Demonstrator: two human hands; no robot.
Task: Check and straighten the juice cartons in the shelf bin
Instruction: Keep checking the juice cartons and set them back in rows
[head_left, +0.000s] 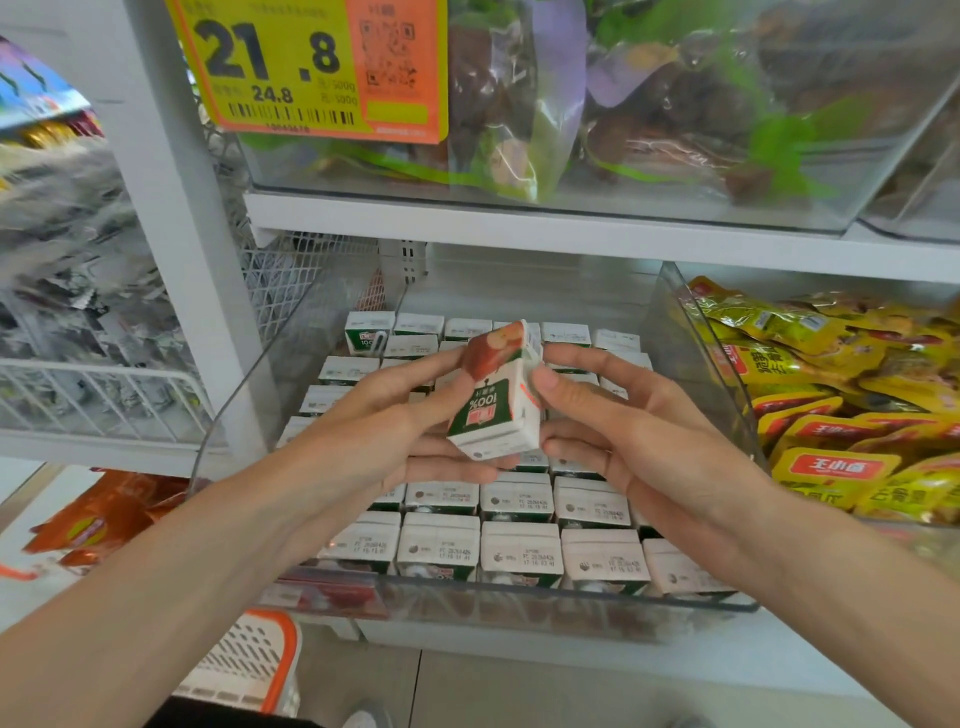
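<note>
Juice carton (498, 405) is up out of the shelf bin (519, 597), held between both my hands above the middle rows. It is tilted and upside down to me, since the "100%" print reads inverted. My left hand (395, 431) pinches it, thumb on the printed face and fingers laid under its lower end. My right hand (623, 447) holds the other side, thumb on the edge and the remaining fingers curled loosely round the back and underneath. Neither grip looks tight; it is a light, turning hold.

Below, the packed cartons (519, 551) stand in close rows with their date-stamped tops up. I cannot see the slot this one belongs in, because my hands cover that part of the bin.

The first risk, I think, is putting the juice carton back the wrong way up, so its top does not match the stamped tops around it. The second is forcing it into a tight row: a corner could catch a neighbour, crush an edge or tip the next carton. Turning it on such a light pinch, it could also slip and land across the rows. My right forearm is near the bin of yellow snack packets (831, 415), which a careless reach might brush.
</note>
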